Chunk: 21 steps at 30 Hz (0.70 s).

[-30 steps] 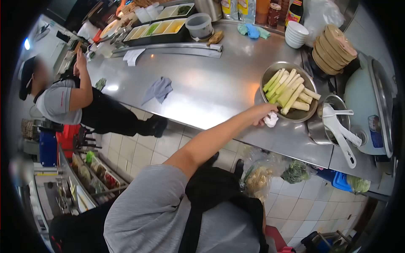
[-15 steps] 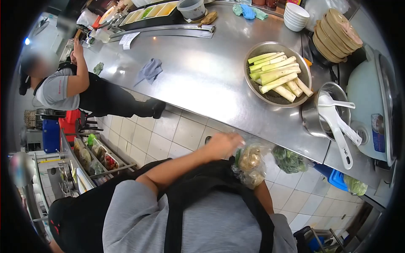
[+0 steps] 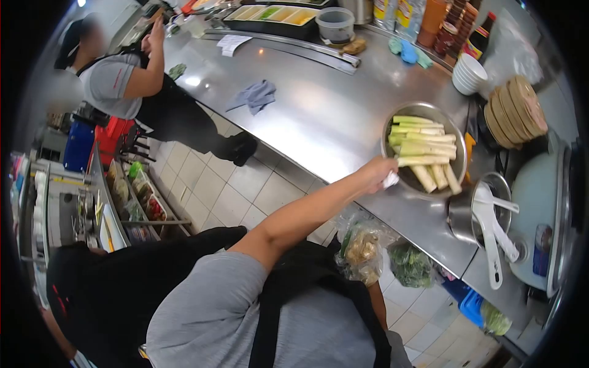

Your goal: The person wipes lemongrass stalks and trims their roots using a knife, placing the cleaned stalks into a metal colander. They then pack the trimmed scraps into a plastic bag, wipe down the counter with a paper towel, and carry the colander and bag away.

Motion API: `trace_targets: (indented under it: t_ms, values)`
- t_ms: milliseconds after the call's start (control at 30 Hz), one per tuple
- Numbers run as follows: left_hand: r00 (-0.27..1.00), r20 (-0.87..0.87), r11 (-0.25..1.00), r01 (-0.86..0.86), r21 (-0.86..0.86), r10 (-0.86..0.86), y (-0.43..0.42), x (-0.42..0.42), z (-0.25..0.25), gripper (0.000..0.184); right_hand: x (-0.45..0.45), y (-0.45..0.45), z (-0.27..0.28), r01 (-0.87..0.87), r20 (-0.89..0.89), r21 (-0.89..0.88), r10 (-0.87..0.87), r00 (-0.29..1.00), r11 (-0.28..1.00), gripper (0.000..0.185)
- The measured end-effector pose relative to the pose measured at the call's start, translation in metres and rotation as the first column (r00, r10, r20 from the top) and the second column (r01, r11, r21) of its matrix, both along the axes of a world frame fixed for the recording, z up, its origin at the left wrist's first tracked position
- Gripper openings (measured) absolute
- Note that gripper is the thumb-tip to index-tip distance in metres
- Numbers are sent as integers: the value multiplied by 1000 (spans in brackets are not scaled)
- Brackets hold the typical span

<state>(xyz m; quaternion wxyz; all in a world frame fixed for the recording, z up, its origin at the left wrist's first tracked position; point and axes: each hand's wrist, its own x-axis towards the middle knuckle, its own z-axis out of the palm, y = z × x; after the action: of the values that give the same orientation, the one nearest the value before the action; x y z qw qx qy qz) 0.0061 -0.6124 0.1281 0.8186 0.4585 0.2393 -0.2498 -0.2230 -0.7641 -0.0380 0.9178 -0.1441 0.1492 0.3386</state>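
Observation:
At the left rim of the steel bowl [image 3: 464, 158], my left hand [image 3: 379, 173] is closed, with a small white crumpled item [image 3: 391, 180] showing at its fingers. Several pale green and white stalks [image 3: 427, 147] lie in the bowl, close beside these fingers. A clear plastic bag [image 3: 362, 248] of light brown food hangs in front of my apron, below the counter's edge. My other arm [image 3: 378, 303] shows only as a strip of forearm under that bag; its hand is hidden behind the bag.
A steel pot [image 3: 469, 211] with white ladles stands right of the bowl. Stacked white bowls [image 3: 469, 75] and brown dishes [image 3: 515, 113] are behind it. A grey cloth [image 3: 254, 97] lies on the counter [image 3: 319, 116]. One co-worker [image 3: 116, 83] stands at the left; another person in black [image 3: 104, 300] is close beside me.
The hand with the white item has gone from beside the plastic bag back to the bowl's rim. The stalks lie differently from a second ago. The camera view has shifted.

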Motion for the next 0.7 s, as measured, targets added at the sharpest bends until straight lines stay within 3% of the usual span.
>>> trace_targets:
  t_ms: [33,100,133,167,200,233,267,300,433,467,567,600,700]
  values:
    - [991,17,991,-132,23,132,7,-18,10,11,3,-1,3,-29,-9,15,29,1000,999,37]
    - [998,51,999,32,-17,-31,58,-59,12,12,9,3,7,-81,-27,45,83,996,996,38]
    - [998,-45,998,41,47,-39,86,-81,22,11,15,9,9,-107,-30,60,108,994,992,38]
    - [1000,4,993,12,117,-12,117,-108,18,12,21,17,11,-134,-36,86,137,990,987,38]
    - [985,-116,971,-105,216,132,133,-130,48,11,26,26,11,-154,-40,103,159,986,983,38]
    - [974,-84,937,-176,301,210,151,-152,63,18,34,36,13,-184,-37,123,190,981,975,38]
    - [948,-71,920,-279,276,309,180,-182,49,22,41,48,15,-209,-33,142,216,976,967,38]
    - [865,-102,836,-437,331,492,182,-198,72,19,51,59,18,-234,-30,163,242,970,958,38]
    - [633,-35,602,-715,355,773,230,-283,59,9,77,110,25,-363,-21,210,376,926,908,39]
    - [551,-104,550,-762,342,828,233,-291,70,11,81,124,26,-404,-20,215,418,908,889,39]
    - [483,-43,481,-853,203,875,244,-327,73,10,94,163,27,-521,-13,238,539,842,820,39]
    - [378,-71,382,-876,295,923,247,-329,79,12,96,177,29,-556,-9,239,575,818,796,40]
    - [289,-69,297,-939,175,955,273,-358,73,12,102,225,38,-643,0,237,662,749,728,40]
